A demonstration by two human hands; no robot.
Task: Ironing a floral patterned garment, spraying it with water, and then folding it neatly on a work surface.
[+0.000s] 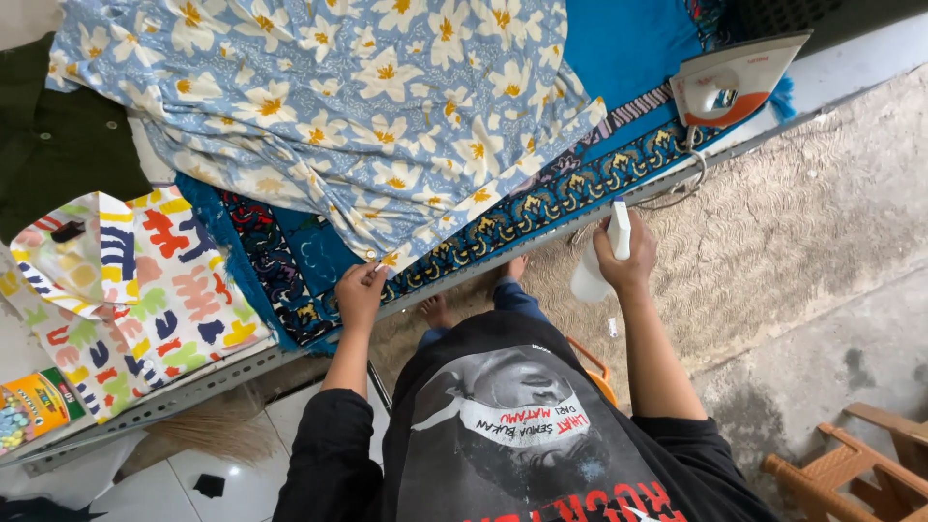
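A light blue garment (338, 106) with white and yellow flowers lies spread on a blue patterned cloth (541, 193) over a long table. My left hand (360, 293) pinches the garment's near hem at the table's edge. My right hand (623, 256) grips a white spray bottle (604, 256), held upright just off the table's near edge, to the right of the garment. A white and orange iron (730, 82) stands on its heel at the table's right end, apart from both hands.
A folded shirt (145, 280) with coloured shapes lies at the left, next to a dark green garment (58, 145). A yellow packet (34, 406) sits at the far left edge. The iron's cord (677, 188) hangs over the table's edge. A wooden stool (860, 474) stands at the lower right.
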